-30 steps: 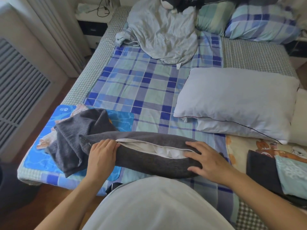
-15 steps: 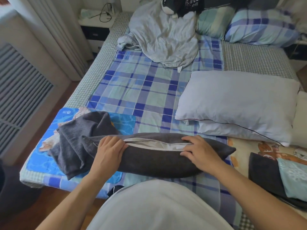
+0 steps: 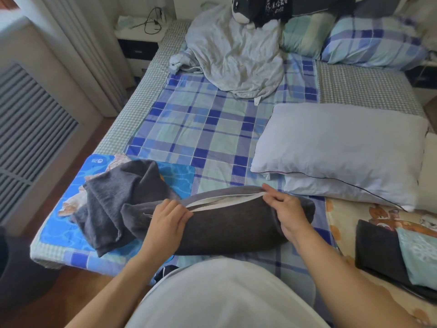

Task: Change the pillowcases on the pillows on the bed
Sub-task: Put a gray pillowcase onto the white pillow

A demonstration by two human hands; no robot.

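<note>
A pillow in a dark grey pillowcase (image 3: 227, 228) lies across the near edge of the bed, its opening on top showing a strip of the white pillow (image 3: 224, 200) inside. My left hand (image 3: 165, 221) grips the case edge at the left end of the opening. My right hand (image 3: 287, 209) pinches the case edge at the right end of the opening. A loose dark grey pillowcase (image 3: 113, 204) is crumpled to the left. Two bare pale pillows (image 3: 343, 147) are stacked to the right.
A blue mat (image 3: 61, 228) lies under the loose case at the bed's left corner. A crumpled pale sheet (image 3: 234, 55) and plaid pillows (image 3: 373, 41) sit at the head. Folded dark and teal cloths (image 3: 390, 252) lie at right. A nightstand (image 3: 139, 36) and radiator cover (image 3: 28, 138) stand left.
My right hand slid right along the opening, from flat on the pillow to pinching the case edge. The white gap narrowed. My left hand stayed at the left end.
</note>
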